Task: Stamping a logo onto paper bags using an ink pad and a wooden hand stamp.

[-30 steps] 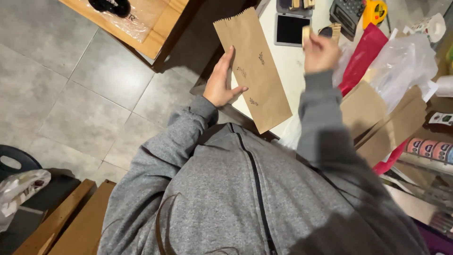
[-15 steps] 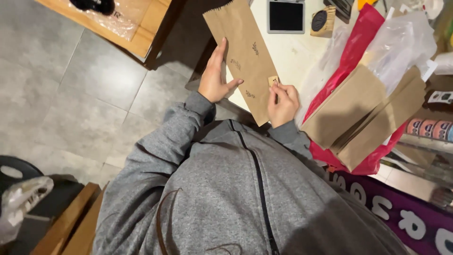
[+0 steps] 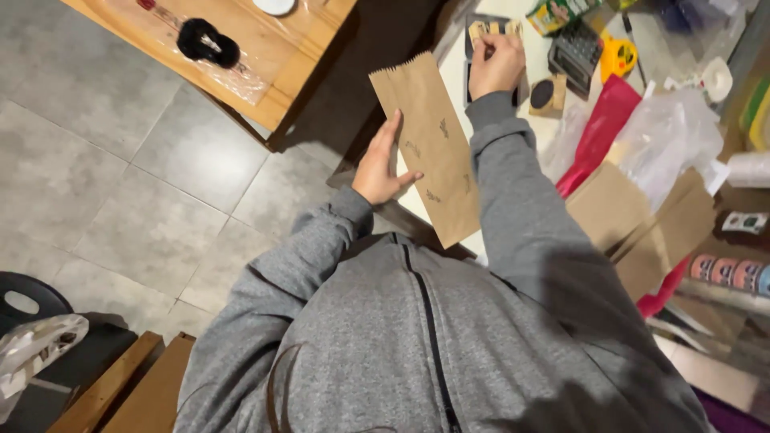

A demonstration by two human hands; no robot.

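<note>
My left hand (image 3: 383,164) holds a long brown paper bag (image 3: 433,144) by its left edge, tilted over the near edge of a white table (image 3: 533,120). The bag's serrated mouth points away from me. My right hand (image 3: 497,64) is stretched out past the bag's top, its fingers curled on small tan pieces (image 3: 481,30) lying on a dark flat tray (image 3: 468,80). Both arms are in grey sleeves.
A calculator (image 3: 573,56), a yellow tape measure (image 3: 618,56) and a small round box (image 3: 547,94) lie near my right hand. A red bag (image 3: 601,132), clear plastic (image 3: 666,140) and brown paper bags (image 3: 642,224) crowd the right. A wooden table (image 3: 241,48) stands across the tiled floor.
My right hand has left the bag's lower face and reached forward to the tan pieces on the dark tray. The left hand still holds the bag, now a little more upright.
</note>
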